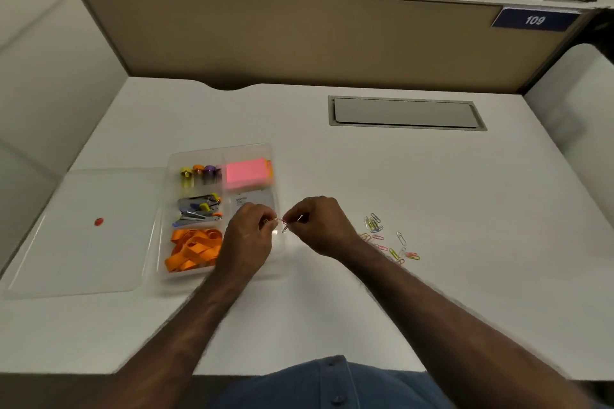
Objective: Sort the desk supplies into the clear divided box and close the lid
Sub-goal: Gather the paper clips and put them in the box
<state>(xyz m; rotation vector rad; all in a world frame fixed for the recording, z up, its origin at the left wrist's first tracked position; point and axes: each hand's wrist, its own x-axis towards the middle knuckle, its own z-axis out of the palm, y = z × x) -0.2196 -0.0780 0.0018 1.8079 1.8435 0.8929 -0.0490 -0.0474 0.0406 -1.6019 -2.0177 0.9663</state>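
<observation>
Head view: a white counter point(332, 176) backed by a tan partition point(299, 40), with a grey cable hatch point(403, 112) at one o'clock. A blue plate point(535, 20) at two o'clock reads "109". The clear divided box point(222, 209) sits left of centre, its lid point(79, 232) lying flat at nine o'clock. Above the box's right edge, the left hand point(251, 236) and right hand point(319, 226) each pinch small paper clips point(284, 224) between curled fingertips. Loose coloured clips point(388, 239) lie at three o'clock.
</observation>
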